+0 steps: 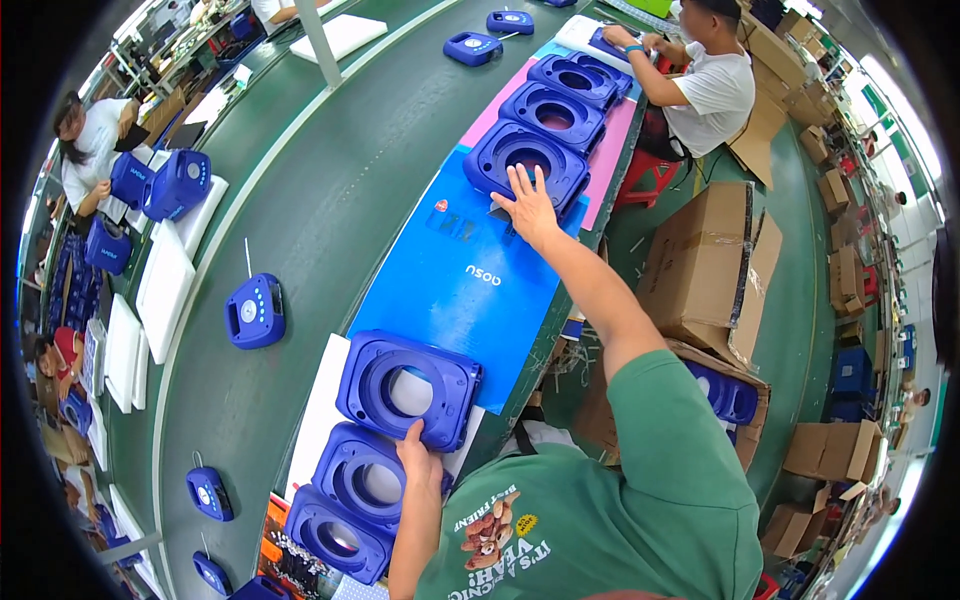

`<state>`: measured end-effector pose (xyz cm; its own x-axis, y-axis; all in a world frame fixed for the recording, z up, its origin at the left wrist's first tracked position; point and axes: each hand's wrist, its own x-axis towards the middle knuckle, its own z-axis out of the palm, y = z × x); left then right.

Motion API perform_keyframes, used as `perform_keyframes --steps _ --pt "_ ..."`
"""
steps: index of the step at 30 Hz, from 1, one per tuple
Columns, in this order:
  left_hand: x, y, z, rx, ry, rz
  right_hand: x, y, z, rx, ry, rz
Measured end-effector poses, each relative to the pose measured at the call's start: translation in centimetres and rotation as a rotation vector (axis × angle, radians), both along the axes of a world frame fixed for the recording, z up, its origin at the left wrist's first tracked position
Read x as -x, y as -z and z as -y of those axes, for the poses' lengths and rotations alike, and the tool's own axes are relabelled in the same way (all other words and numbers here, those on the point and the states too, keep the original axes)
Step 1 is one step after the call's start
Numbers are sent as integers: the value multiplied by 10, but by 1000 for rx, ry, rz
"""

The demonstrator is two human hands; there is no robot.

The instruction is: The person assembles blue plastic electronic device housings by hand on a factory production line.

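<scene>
Two bare hands, well apart. Right hand [530,208] stretched forward, open, fingers spread at the near side of the far housing [490,165], a blue plastic shell with a round opening; similar shells [518,103] run on beyond it. Left hand [421,466] lower down, fingertips at the edge of the near housing [445,385]; grip or mere touch, cannot tell. Two more housings [335,470] lie closer to the person. Blue sheet [430,290] between both groups. Leftward, green conveyor [330,200] carrying blue handled units [255,312]. Seated co-worker [712,90], far right.
</scene>
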<state>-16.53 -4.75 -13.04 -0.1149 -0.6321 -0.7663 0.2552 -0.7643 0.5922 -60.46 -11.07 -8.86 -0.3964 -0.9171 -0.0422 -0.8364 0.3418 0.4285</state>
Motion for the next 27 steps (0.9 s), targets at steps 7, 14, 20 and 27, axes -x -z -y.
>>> perform_keyframes --steps 7,14,20,27 --pt "5 -25 7 -153 83 -153 -83 2 1 397 186 829" --pt "16 -83 -7 409 345 -158 -173 -85 -98 319 135 2274" --pt "-9 -129 1 435 383 -380 -212 -106 -142 471 137 2336" --pt "-23 -110 3 186 318 -805 -273 -162 -160 677 -375 1921"
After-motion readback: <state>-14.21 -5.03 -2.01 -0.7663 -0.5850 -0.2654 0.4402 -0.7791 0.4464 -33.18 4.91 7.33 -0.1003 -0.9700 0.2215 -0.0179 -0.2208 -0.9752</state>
